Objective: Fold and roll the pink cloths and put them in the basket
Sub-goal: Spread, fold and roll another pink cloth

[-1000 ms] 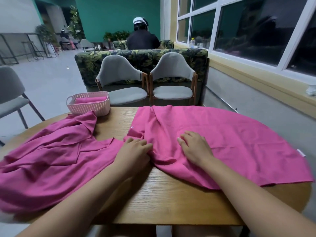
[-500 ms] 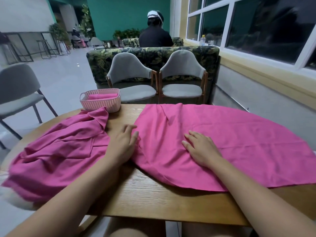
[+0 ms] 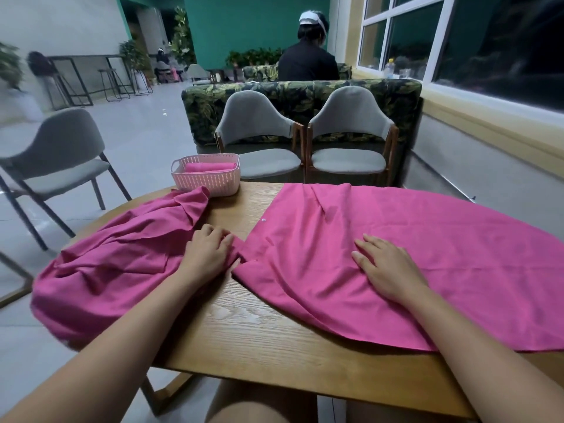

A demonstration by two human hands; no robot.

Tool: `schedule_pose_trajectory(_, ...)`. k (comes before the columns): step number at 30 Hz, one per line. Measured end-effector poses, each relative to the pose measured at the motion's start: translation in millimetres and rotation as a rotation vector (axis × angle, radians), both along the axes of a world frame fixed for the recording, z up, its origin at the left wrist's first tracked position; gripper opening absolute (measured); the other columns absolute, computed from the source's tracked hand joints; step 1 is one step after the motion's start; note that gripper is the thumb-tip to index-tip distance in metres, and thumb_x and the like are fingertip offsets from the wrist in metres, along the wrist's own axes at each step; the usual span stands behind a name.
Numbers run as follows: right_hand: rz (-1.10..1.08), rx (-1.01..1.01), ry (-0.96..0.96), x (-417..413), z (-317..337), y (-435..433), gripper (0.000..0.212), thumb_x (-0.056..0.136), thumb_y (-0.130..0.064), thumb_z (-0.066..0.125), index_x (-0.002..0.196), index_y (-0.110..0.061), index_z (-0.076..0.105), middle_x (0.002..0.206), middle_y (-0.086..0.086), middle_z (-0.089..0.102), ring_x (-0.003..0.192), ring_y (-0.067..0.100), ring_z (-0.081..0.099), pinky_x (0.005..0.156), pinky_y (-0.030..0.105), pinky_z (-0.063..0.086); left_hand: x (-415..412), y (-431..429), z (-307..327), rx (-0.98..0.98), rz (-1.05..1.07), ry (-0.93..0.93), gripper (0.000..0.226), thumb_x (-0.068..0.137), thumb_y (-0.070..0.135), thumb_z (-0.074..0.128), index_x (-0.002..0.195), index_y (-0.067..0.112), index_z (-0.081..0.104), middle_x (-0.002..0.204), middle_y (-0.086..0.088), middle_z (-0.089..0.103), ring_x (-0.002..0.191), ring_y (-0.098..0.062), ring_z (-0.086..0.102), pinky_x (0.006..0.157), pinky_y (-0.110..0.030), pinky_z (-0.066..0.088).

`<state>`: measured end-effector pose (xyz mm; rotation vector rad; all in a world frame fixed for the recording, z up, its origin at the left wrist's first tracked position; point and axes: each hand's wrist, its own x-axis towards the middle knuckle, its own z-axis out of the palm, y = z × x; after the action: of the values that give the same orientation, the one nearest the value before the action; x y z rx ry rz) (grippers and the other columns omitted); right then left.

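A large pink cloth (image 3: 396,239) lies spread over the right half of the wooden table (image 3: 259,340). My right hand (image 3: 387,267) rests flat on it with straight fingers. My left hand (image 3: 210,254) pinches that cloth's left corner near the table's middle, fingers curled. A second pink cloth (image 3: 116,264) lies crumpled on the left and hangs over the table's edge. A pale pink perforated basket (image 3: 207,177) stands at the far edge and holds a rolled pink cloth (image 3: 210,167).
Two grey chairs (image 3: 259,138) face the table's far side, with a leaf-patterned sofa behind them. Another grey chair (image 3: 58,160) stands at the left. A person sits beyond with their back turned. A window wall runs along the right.
The left corner of the spread cloth has been drawn left and flattened. My left hand moved from an open reach to a pinch on that corner. The camera view has shifted left.
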<state>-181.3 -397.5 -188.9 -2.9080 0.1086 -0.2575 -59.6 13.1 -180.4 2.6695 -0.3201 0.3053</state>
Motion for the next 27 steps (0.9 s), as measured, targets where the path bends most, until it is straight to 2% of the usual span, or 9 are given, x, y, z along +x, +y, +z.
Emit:
schedule_pose_trajectory(4, -0.005, -0.005, 0.001, 0.1, 0.2, 0.6, 0.062, 0.106, -0.061, 0.03, 0.159, -0.032, 0.044, 0.168, -0.006, 0.035, 0.156, 0.015, 0.03, 0.125, 0.045, 0.029, 12.5, 16.3, 0.9, 0.098, 0.08, -0.044, 0.032, 0.102, 0.048, 0.054, 0.119, 0.024, 0.067, 0.12, -0.007, 0.055, 0.116, -0.034, 0.053, 0.094, -0.051, 0.047)
schedule_pose_trajectory(6, -0.004, -0.005, 0.003, -0.2, -0.1, 0.7, 0.063, 0.106, -0.062, 0.028, 0.159, -0.032, 0.043, 0.169, -0.007, 0.035, 0.156, 0.014, 0.03, 0.125, 0.045, 0.028, 15.4, 13.7, 5.6, 0.107, 0.118, -0.048, 0.028, 0.101, 0.041, 0.055, 0.119, 0.022, 0.066, 0.122, -0.009, 0.057, 0.116, -0.036, 0.054, 0.094, -0.051, 0.047)
schedule_pose_trajectory(9, -0.006, -0.001, 0.003, -1.5, 0.9, 1.5, 0.063, 0.106, -0.062, 0.029, 0.16, -0.032, 0.042, 0.169, -0.007, 0.034, 0.156, 0.014, 0.029, 0.126, 0.044, 0.027, 16.9, -9.5, 16.4, 0.052, 0.098, -0.056, 0.03, 0.094, 0.024, 0.061, 0.123, 0.018, 0.067, 0.129, -0.01, 0.06, 0.12, -0.036, 0.057, 0.098, -0.049, 0.047)
schedule_pose_trajectory(11, -0.009, 0.004, 0.004, -2.6, 1.8, 2.5, 0.062, 0.106, -0.062, 0.029, 0.16, -0.032, 0.041, 0.169, -0.007, 0.034, 0.156, 0.013, 0.028, 0.125, 0.043, 0.027, 16.1, -34.3, 21.5, -0.023, 0.001, -0.07, 0.032, 0.094, 0.022, 0.06, 0.125, 0.017, 0.066, 0.132, -0.008, 0.059, 0.122, -0.033, 0.058, 0.103, -0.045, 0.046)
schedule_pose_trajectory(15, -0.014, 0.003, 0.008, -4.3, 3.9, 4.6, 0.062, 0.107, -0.061, 0.028, 0.161, -0.032, 0.04, 0.169, -0.008, 0.033, 0.157, 0.013, 0.027, 0.125, 0.043, 0.025, 17.4, -83.2, 25.9, -0.093, -0.244, 0.024, 0.041, 0.102, 0.031, 0.059, 0.142, 0.02, 0.058, 0.151, -0.002, 0.052, 0.136, -0.021, 0.052, 0.113, -0.033, 0.037)
schedule_pose_trajectory(17, -0.017, 0.006, 0.014, -4.7, 4.1, 4.3, 0.062, 0.107, -0.062, 0.028, 0.161, -0.033, 0.04, 0.169, -0.008, 0.032, 0.157, 0.013, 0.027, 0.126, 0.043, 0.025, 24.3, -99.0, 24.0, -0.015, -0.299, 0.098, 0.054, 0.106, 0.045, 0.054, 0.154, 0.022, 0.048, 0.165, 0.002, 0.04, 0.148, -0.019, 0.041, 0.123, -0.037, 0.032)
schedule_pose_trajectory(20, -0.014, 0.003, 0.025, -5.7, 5.2, 4.0, 0.063, 0.106, -0.062, 0.028, 0.161, -0.033, 0.039, 0.17, -0.008, 0.032, 0.157, 0.013, 0.026, 0.127, 0.042, 0.025, 33.0, -105.0, 13.9, 0.13, -0.317, 0.185, 0.065, 0.108, 0.056, 0.041, 0.162, 0.02, 0.037, 0.172, 0.0, 0.027, 0.158, -0.018, 0.026, 0.128, -0.04, 0.022)
schedule_pose_trajectory(22, -0.013, 0.007, 0.032, -6.5, 6.8, 5.2, 0.063, 0.107, -0.061, 0.028, 0.162, -0.032, 0.038, 0.17, -0.008, 0.03, 0.157, 0.013, 0.025, 0.127, 0.042, 0.023, 30.0, -100.5, 6.4, 0.209, -0.311, 0.176, 0.068, 0.108, 0.059, 0.038, 0.165, 0.021, 0.032, 0.174, 0.001, 0.022, 0.16, -0.015, 0.018, 0.13, -0.039, 0.016)
schedule_pose_trajectory(27, -0.003, -0.022, 0.051, -13.3, 6.4, 7.5, 0.066, 0.106, -0.064, 0.024, 0.164, -0.033, 0.032, 0.173, -0.007, 0.025, 0.159, 0.013, 0.02, 0.128, 0.041, 0.02, 5.8, -84.6, 0.1, 0.306, -0.238, 0.108, 0.08, 0.101, 0.074, 0.034, 0.166, 0.028, 0.026, 0.174, 0.006, 0.019, 0.16, -0.014, 0.018, 0.129, -0.041, 0.019)
